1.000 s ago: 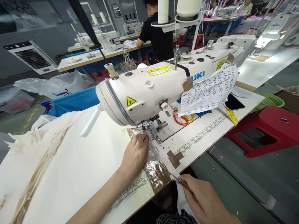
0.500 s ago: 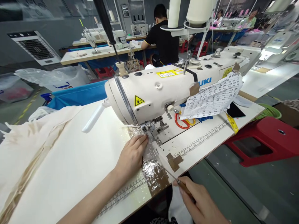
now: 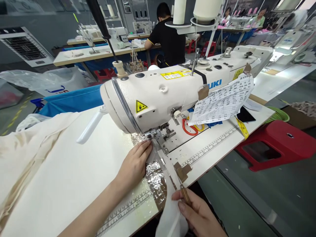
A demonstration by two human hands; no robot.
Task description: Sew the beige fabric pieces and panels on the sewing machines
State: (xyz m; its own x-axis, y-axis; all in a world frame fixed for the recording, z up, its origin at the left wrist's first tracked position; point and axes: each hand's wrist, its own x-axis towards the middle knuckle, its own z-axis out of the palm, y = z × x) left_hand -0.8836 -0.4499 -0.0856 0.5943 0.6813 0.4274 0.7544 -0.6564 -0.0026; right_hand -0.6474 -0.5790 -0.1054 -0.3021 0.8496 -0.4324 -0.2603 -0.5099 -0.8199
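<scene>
My left hand lies flat, fingers stretched out, on cream fabric just in front of the presser foot of a white sewing machine. My right hand is closed round a thin wooden-handled pointed tool at the table's front edge. The tool's tip points toward a narrow white fabric strip running from the needle to the edge. Shiny tape covers the table beside the strip.
Red-handled scissors, a taped paper list and a yellow tape measure lie right of the needle. A red stool stands right of the table. A person in black sits at a far table. A blue bin stands behind.
My right hand has moved left and closer to the table edge with the tool. White fabric now hangs over the edge by that hand. My left hand stays by the presser foot.
</scene>
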